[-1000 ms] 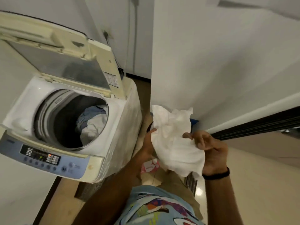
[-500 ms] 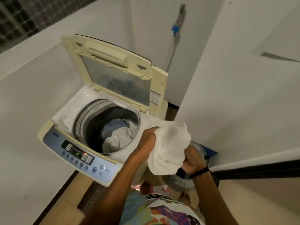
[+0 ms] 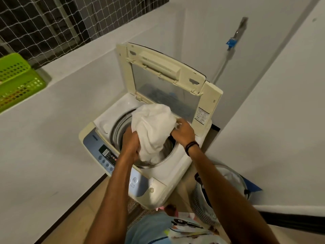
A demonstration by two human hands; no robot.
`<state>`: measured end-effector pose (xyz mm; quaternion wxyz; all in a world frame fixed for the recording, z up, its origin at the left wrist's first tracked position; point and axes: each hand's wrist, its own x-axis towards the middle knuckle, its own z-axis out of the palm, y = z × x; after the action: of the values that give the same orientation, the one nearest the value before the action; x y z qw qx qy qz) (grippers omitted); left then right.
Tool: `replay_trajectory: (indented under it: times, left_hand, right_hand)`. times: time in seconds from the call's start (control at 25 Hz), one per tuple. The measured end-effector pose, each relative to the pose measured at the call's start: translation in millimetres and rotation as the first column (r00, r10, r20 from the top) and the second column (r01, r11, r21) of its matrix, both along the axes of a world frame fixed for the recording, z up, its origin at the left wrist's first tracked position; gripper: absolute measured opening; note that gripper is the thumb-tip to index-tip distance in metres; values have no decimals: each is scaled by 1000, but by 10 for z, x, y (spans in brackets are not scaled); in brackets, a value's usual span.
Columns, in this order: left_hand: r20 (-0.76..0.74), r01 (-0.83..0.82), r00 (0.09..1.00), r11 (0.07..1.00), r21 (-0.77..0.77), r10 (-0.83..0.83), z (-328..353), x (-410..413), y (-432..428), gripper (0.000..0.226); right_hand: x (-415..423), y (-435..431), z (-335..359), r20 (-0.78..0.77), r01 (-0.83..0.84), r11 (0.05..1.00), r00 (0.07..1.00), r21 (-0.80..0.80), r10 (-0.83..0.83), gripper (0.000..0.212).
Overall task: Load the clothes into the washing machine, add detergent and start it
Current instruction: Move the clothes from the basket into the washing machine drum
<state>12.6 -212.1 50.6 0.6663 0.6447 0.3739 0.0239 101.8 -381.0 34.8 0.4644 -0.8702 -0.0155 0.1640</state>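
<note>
A cream top-loading washing machine [image 3: 175,173] stands against the wall with its lid [image 3: 168,80] propped upright. I hold a bunched white cloth [image 3: 153,131] over the open drum [image 3: 119,127]; its lower end hangs into the opening. My left hand [image 3: 131,141] grips the cloth's near-left side above the blue control panel [image 3: 105,155]. My right hand [image 3: 182,132], with a black band on the wrist, grips the cloth's right edge. The cloth hides the clothes in the drum.
A laundry basket [image 3: 204,206] with white fabric stands on the floor to the machine's right, against the wall. A green plastic basket [image 3: 17,80] sits on the ledge at far left, below a netted window. A hose with a blue clip [image 3: 231,43] runs down the back wall.
Both hands carried the white cloth from beside the basket leftward and up, and it is over the drum opening now. The view swung to centre on the machine.
</note>
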Motion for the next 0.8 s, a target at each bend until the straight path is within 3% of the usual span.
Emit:
replay_trajectory:
  times: [0.08, 0.16, 0.24, 0.4, 0.6, 0.72, 0.8]
  left_hand:
    - [-233, 148, 968, 959, 241, -91, -244, 24, 183, 78]
    - [-391, 230, 914, 935, 271, -112, -464, -28, 187, 88]
    - [-376, 292, 909, 921, 259, -183, -571, -61, 34, 71]
    - [-344, 487, 846, 853, 186, -408, -692, -49, -692, 27]
    - [-401, 749, 621, 660, 53, -673, -1094, -45, -1759, 30]
    - [-476, 796, 539, 605, 18, -695, -1405, -38, -2290, 26]
    - [-551, 802, 502, 598, 8, -666, -1647, -16, -2579, 25]
  right_hand:
    - [17, -38, -120, -114, -15, 998, 994, -56, 8, 15]
    - [-30, -160, -306, -174, -73, 996, 983, -51, 63, 16]
    - [-99, -381, -464, -260, -29, 1000, 965, -12, 25, 23]
    - [-365, -960, -926, -443, 159, 986, 888, 51, -120, 12]
    - [-858, -1862, -1609, -598, 268, 961, 760, -68, -254, 18]
    - [-1141, -2361, -1882, -624, 323, 920, 678, -220, -387, 12]
    - [-1288, -2644, -2225, -689, 289, 926, 619, -245, -376, 17]
